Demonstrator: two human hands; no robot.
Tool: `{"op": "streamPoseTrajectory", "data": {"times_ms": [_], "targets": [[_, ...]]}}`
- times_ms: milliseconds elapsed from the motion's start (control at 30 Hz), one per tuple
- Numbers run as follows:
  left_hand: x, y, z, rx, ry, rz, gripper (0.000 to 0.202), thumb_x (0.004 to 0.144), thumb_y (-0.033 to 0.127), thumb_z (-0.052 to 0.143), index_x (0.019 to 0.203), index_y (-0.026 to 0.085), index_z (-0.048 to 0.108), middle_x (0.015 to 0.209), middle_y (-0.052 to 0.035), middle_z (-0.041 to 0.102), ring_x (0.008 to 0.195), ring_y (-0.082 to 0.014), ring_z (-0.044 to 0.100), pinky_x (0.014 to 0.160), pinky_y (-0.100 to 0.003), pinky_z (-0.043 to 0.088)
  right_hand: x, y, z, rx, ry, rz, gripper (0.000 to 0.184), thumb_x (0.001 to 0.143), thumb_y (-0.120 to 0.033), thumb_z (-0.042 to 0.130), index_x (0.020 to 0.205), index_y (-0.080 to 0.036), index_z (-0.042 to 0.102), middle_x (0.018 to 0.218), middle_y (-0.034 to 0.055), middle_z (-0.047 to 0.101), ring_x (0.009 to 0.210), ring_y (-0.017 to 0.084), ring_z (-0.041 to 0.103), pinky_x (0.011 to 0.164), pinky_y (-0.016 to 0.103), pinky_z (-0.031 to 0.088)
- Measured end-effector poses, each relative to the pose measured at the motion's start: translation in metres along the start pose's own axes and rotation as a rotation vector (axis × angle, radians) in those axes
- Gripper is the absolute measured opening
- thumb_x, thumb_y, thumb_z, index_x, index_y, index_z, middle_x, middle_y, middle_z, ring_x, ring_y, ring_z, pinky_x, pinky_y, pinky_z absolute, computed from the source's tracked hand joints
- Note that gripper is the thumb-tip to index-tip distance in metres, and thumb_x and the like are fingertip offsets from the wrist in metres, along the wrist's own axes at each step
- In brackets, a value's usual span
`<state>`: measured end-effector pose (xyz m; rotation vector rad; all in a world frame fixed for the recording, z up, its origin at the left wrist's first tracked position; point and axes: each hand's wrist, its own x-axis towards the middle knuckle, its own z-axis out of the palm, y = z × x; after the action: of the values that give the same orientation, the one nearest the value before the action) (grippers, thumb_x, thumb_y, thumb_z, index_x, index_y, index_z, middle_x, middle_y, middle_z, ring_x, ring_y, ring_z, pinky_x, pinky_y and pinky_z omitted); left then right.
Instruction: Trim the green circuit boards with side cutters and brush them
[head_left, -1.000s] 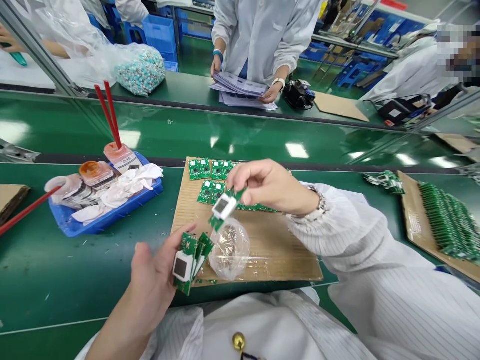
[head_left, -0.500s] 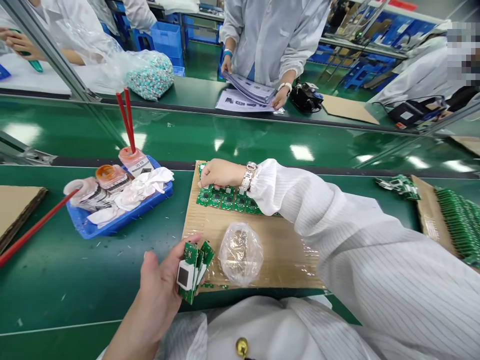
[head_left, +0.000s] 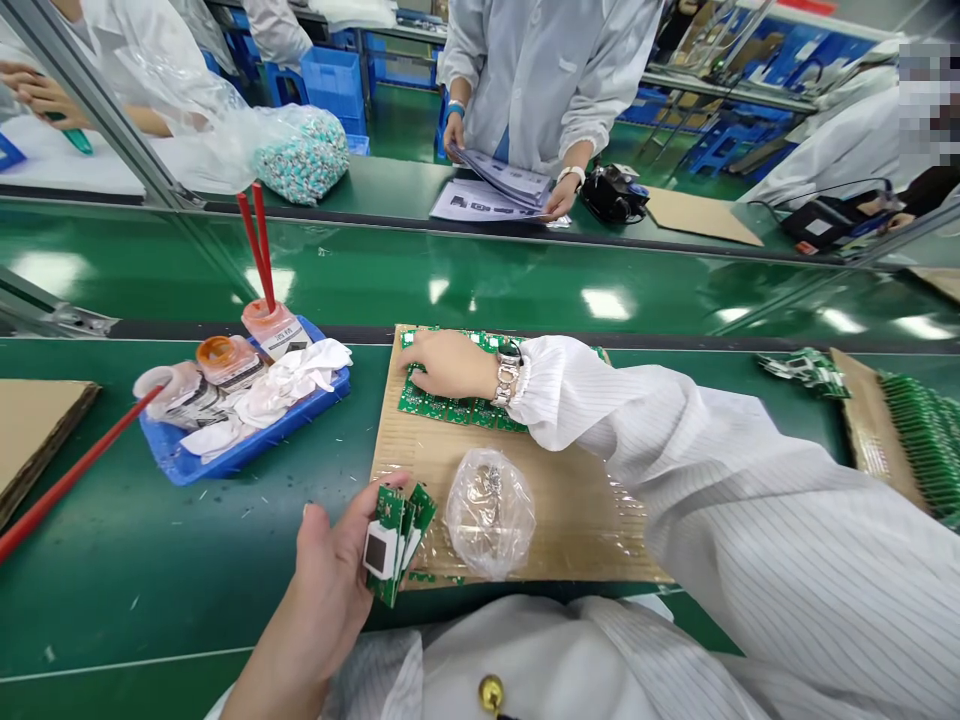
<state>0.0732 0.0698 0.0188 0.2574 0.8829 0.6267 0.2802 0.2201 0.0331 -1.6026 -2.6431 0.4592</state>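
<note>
My left hand (head_left: 334, 575) is closed around a small fanned stack of green circuit boards (head_left: 388, 550); the front one carries a white-framed dark square. Over a row of circuit boards (head_left: 457, 410) on the brown cardboard (head_left: 409, 455) lies my right hand (head_left: 454, 365), its thumb apart from the bent fingers. The fingertips reach the boards at the row's left end, and I see nothing held in them. Hand and wrist cover part of the row. Between my hands, a clear plastic bag (head_left: 491, 515) with small metallic bits rests on the cardboard.
A blue tray (head_left: 247, 450) at left holds bottles, white cloth and red sticks. Circuit boards (head_left: 919, 430) stand in rows at far right, beside a loose pile (head_left: 806, 370). Across the green divider, a co-worker's hands hold printed sheets (head_left: 502, 185).
My right hand has gone from a closed pinch at the row's left end to a looser shape with thumb and fingers apart. My left hand still holds its boards. The view has shifted slightly.
</note>
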Motion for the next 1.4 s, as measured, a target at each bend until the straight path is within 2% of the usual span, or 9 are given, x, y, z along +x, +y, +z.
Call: {"op": "streamPoseTrajectory", "data": {"times_ms": [133,233,333,433,533,867,1033,1200,1400], "targets": [[0.002,0.001,0.004,0.044,0.022,0.051,0.074,0.068,0.076,0.052,0.118,0.022,0.064,0.093,-0.0040,0.073,0.068,-0.0210,0.063,0.062,-0.030,0.048,-0.006,-0.005,0.001,-0.012,-0.013,-0.070,0.033,0.081,-0.010,0.048,0.102,-0.023,0.071,0.103,0.0082,0.062,0.085,0.020,0.058,0.067,0.029,0.037],[0.003,0.003,0.014,0.087,0.049,0.058,0.082,0.063,0.080,0.054,0.122,0.024,0.061,0.110,-0.0057,0.070,0.091,-0.0284,0.065,0.072,-0.034,0.050,-0.021,-0.013,-0.009,0.041,0.025,-0.116,0.030,0.085,-0.011,0.046,0.101,-0.019,0.070,0.098,0.0080,0.062,0.084,0.018,0.057,0.070,0.028,0.038],[0.005,0.005,0.032,0.126,0.045,0.085,0.090,0.059,0.084,0.052,0.127,0.025,0.056,0.127,-0.0067,0.062,0.116,-0.0357,0.054,0.089,-0.042,0.047,-0.049,-0.023,-0.026,0.221,0.041,-0.268,0.024,0.087,-0.021,0.054,0.107,-0.017,0.067,0.091,0.0044,0.063,0.082,0.014,0.056,0.073,0.025,0.041],[0.008,0.004,0.051,0.160,-0.037,0.194,0.089,0.062,0.082,0.052,0.126,0.021,0.056,0.135,-0.0079,0.056,0.131,-0.0380,0.040,0.103,-0.047,0.038,-0.078,-0.030,-0.039,0.456,0.031,-0.493,0.033,0.078,-0.026,0.067,0.108,-0.013,0.065,0.096,0.0054,0.063,0.087,0.014,0.056,0.076,0.025,0.043],[0.011,0.002,0.062,0.262,-0.164,0.292,0.087,0.066,0.081,0.049,0.128,0.020,0.056,0.138,-0.0068,0.054,0.136,-0.0363,0.032,0.109,-0.044,0.032,-0.096,-0.031,-0.044,0.481,0.007,-0.551,0.036,0.074,-0.020,0.069,0.108,-0.011,0.064,0.098,0.0065,0.064,0.089,0.014,0.056,0.078,0.026,0.044],[0.016,-0.014,0.068,0.432,-0.220,0.443,0.090,0.072,0.082,0.038,0.138,0.023,0.043,0.148,-0.0039,0.042,0.142,-0.0311,0.020,0.117,-0.040,0.017,-0.112,-0.023,-0.049,0.481,-0.077,-0.483,0.036,0.067,-0.012,0.072,0.103,-0.010,0.063,0.097,0.0059,0.062,0.086,0.014,0.055,0.079,0.027,0.044],[0.014,-0.015,0.075,0.492,-0.254,0.461,0.081,0.076,0.079,0.036,0.127,0.020,0.056,0.138,-0.0078,0.054,0.137,-0.0344,0.031,0.112,-0.043,0.026,-0.123,-0.024,-0.050,0.525,-0.044,-0.555,0.031,0.065,-0.010,0.073,0.094,-0.012,0.061,0.090,0.0020,0.063,0.086,0.013,0.055,0.075,0.024,0.044],[0.009,-0.014,0.080,0.467,-0.258,0.352,0.079,0.070,0.081,0.043,0.115,0.020,0.065,0.118,-0.0094,0.067,0.128,-0.0372,0.043,0.100,-0.046,0.041,-0.134,-0.027,-0.053,0.520,0.004,-0.672,0.025,0.068,-0.008,0.070,0.090,-0.013,0.060,0.089,0.0021,0.064,0.085,0.013,0.055,0.076,0.025,0.043],[0.007,-0.017,0.090,0.362,-0.230,0.242,0.077,0.065,0.080,0.052,0.104,0.016,0.069,0.101,-0.0104,0.072,0.116,-0.0370,0.053,0.090,-0.043,0.047,-0.136,-0.026,-0.050,0.630,-0.053,-0.626,0.026,0.068,-0.009,0.070,0.092,-0.013,0.060,0.086,0.0002,0.061,0.080,0.011,0.055,0.073,0.022,0.044]]}}
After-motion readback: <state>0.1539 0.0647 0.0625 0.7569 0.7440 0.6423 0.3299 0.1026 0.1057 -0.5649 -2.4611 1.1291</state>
